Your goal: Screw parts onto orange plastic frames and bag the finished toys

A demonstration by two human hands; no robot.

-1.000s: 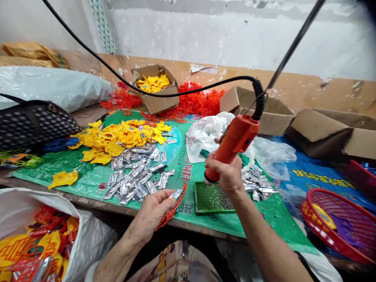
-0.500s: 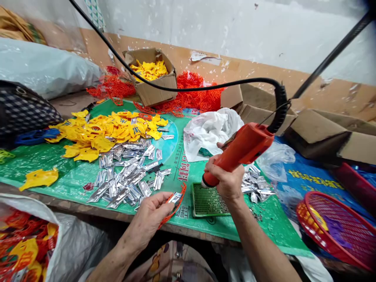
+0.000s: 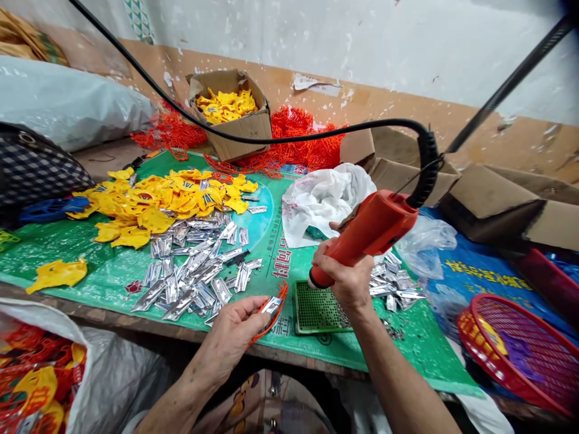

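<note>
My left hand (image 3: 239,322) pinches a thin orange plastic part (image 3: 279,303) together with a shiny metal blade piece (image 3: 272,305) near the table's front edge. In my right hand (image 3: 347,274) is a red electric screwdriver (image 3: 366,238), tilted, with its dark-ringed nose toward me and its cable end up and to the right. The nose hangs over a green perforated tray (image 3: 316,308); small dark screws seem to lie on the tray's right side, partly behind my wrist. A pile of metal blade pieces (image 3: 194,274) lies left of the tray, below yellow plastic parts (image 3: 167,199).
A black cable (image 3: 289,140) loops across from the screwdriver. Cardboard boxes (image 3: 239,135) and orange plastic parts (image 3: 298,135) line the wall. A white bag (image 3: 325,199) lies mid-table. More metal pieces (image 3: 393,283) and a red basket (image 3: 520,361) are right; an open sack (image 3: 85,367) stands lower left.
Both hands keep nearly the same places and grips. The screwdriver has shifted very slightly left, and the view has moved a little.
</note>
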